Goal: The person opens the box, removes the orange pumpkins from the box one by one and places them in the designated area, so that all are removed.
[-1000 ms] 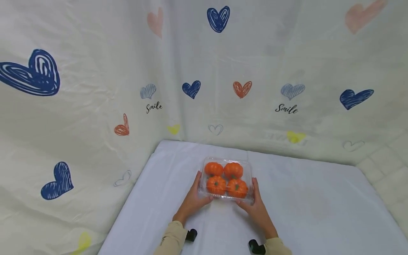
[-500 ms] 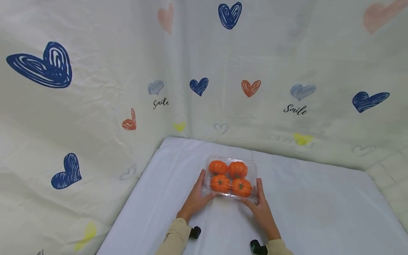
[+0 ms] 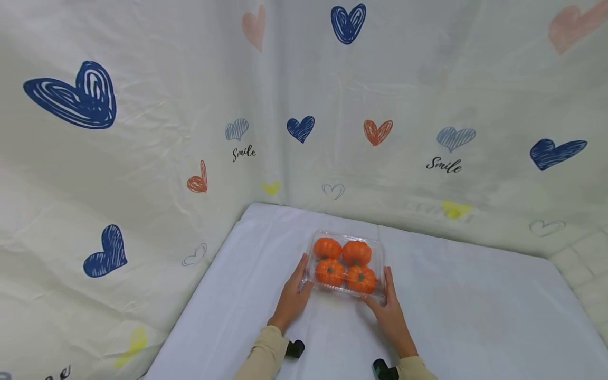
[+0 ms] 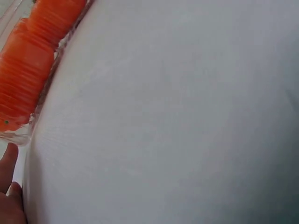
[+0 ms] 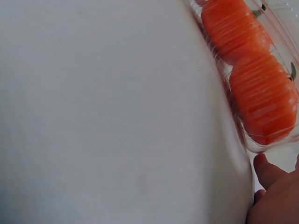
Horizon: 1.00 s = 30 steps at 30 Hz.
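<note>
A clear plastic clamshell box [image 3: 349, 293] holding several small orange pumpkins [image 3: 361, 278] with green stems sits on the white-covered table. At its left side is my left hand [image 3: 291, 301], fingers extended along the wall and thumb beside the near left corner, off the front edge. My right hand [image 3: 390, 311] holds the near right corner, thumb at the front edge and fingers along the right wall. In the left wrist view, the ridged box wall [image 4: 56, 56] and a fingertip right at its corner show. The right wrist view shows the box's other end [image 5: 233, 107] with fingers below it.
White cloth [image 3: 475, 306] covers the table. Behind and to the left hangs a pale curtain [image 3: 142, 211] printed with hearts and "Smile". Black wrist devices [image 3: 295, 349] show below both hands, by the beige sleeves [image 3: 266, 351].
The head view has shifted, so the scene sits slightly right. My left thumb has come off the box's front edge to its corner. The right hand keeps its hold; the box stays put.
</note>
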{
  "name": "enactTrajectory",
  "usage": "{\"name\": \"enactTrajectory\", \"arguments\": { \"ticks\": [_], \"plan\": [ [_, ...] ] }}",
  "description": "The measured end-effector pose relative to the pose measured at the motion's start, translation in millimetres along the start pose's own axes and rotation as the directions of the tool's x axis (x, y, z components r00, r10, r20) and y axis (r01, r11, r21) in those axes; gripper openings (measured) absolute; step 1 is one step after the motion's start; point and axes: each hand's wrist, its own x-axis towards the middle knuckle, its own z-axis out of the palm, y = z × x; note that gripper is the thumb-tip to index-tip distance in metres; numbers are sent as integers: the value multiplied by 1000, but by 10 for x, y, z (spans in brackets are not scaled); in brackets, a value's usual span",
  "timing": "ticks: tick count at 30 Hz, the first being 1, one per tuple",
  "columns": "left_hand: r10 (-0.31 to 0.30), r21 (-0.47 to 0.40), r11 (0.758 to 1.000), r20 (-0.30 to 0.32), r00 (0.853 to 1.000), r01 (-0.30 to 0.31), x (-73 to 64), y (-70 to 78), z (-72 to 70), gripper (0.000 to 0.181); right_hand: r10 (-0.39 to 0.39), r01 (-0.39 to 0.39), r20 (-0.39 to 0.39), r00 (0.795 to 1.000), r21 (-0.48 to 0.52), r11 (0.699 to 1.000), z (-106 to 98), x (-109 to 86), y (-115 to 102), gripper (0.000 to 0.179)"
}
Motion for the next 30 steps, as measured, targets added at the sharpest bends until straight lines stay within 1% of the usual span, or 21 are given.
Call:
{"name": "enactTrajectory", "arguments": {
  "ticks": [3,6,10,13,17,24,26,30],
  "plan": [
    [-6,-12,1000,-32,999,5,-26,-21,35,65,-9,9,7,1000,18,1000,-5,-22,24,111],
    [-27,-41,999,-58,998,24,-52,-35,65,61,-7,6,18,1000,25,1000,-1,-36,47,113],
    [-57,-75,996,-79,995,51,-73,-54,91,58,28,-28,12,1000,-15,999,23,-33,60,117],
    [-70,-77,995,-91,993,64,-85,-72,100,58,39,-38,4,999,-40,998,43,-27,57,118],
    [-73,-75,995,-88,993,66,-87,-68,91,59,31,-31,-1,1000,-33,999,55,-28,39,119],
    [-31,-31,999,-73,997,29,-33,-26,32,64,42,-42,-9,999,-18,999,68,-19,7,118],
    [-35,-29,999,-70,997,33,-22,-9,17,66,45,-45,-11,999,-10,999,69,-6,12,118],
    [-64,-30,998,-56,996,63,-20,18,2,68,58,-58,-7,998,2,998,72,7,21,117]
  ]
}}
